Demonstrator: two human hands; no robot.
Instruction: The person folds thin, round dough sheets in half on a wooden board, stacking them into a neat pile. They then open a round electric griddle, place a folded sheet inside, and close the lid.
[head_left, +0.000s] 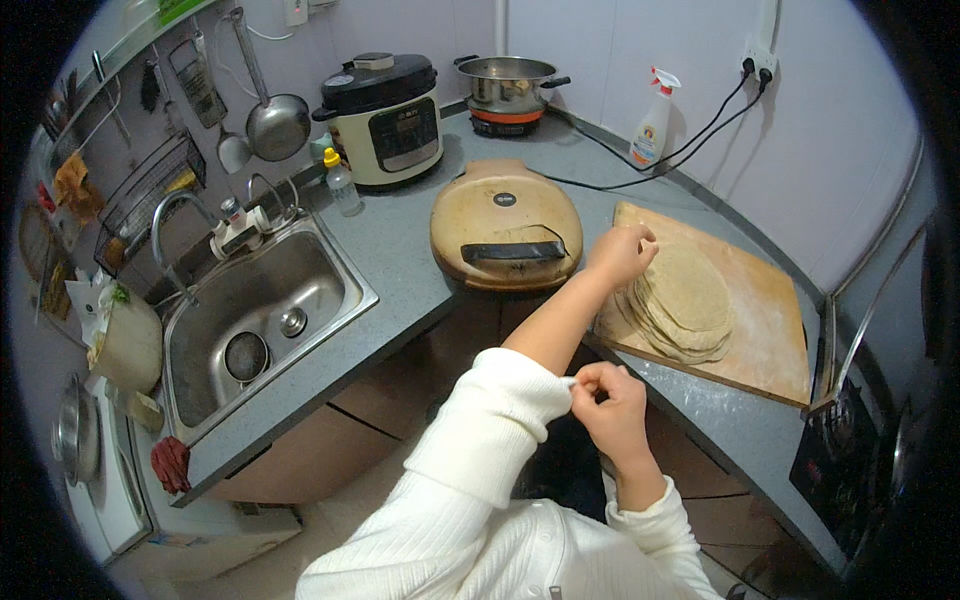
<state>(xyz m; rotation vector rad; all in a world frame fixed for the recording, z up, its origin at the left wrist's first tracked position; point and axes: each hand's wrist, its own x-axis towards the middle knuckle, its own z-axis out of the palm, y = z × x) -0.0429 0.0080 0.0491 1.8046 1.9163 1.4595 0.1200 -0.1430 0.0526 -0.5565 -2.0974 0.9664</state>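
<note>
My left hand reaches out over the near-left part of a wooden board, its fingers curled at the upper left edge of a stack of thin round flatbreads; whether it touches them I cannot tell. My right hand pinches the cuff of the white left sleeve between thumb and fingers, near the left forearm. The flatbreads lie on the floured wooden board. Just left of the board stands a tan electric griddle with its lid down and a dark handle in front.
A steel sink with a faucet is at the left. Behind the griddle stand an electric pressure cooker and a steel pot. A spray bottle and black power cords are near the wall.
</note>
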